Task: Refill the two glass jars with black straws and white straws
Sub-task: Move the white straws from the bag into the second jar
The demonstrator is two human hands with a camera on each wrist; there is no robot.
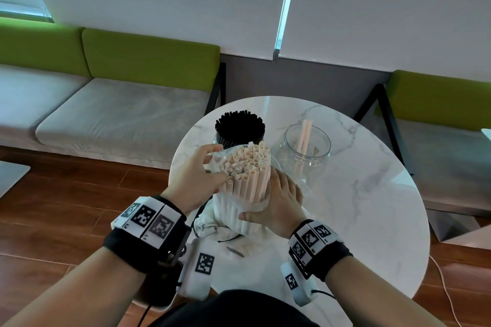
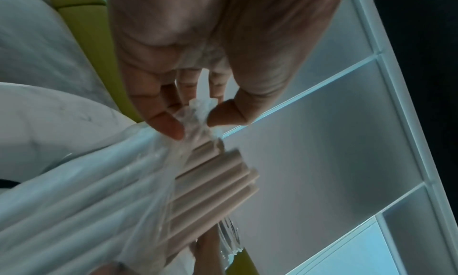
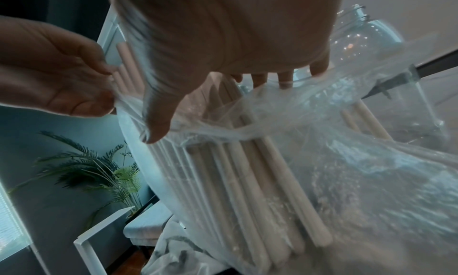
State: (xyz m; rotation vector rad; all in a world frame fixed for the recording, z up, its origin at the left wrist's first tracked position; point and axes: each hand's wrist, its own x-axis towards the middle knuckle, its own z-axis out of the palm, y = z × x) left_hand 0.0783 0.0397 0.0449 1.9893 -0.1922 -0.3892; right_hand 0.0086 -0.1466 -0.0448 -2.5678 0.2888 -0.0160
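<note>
White straws (image 1: 248,175) half out of plastic bag (image 1: 233,216), upright on marble table (image 1: 358,207), right hand (image 1: 276,207) clasping bundle steady, left hand (image 1: 196,178) pinching film, apparently peeling toward near-empty jar (image 1: 305,151).

A: What wraps the bundle of matt, cream paper-like straws (image 1: 249,175)?

B: Thin, clear, crinkled plastic bag film (image 3: 347,142), glossy where my left hand (image 2: 188,68) pinches it.

A: And the surroundings?

B: A polished white marble-look round tabletop (image 1: 358,188), a clear glass jar (image 1: 308,151), dull black straws (image 1: 239,125), and glossy wood-look flooring (image 1: 66,204).
</note>
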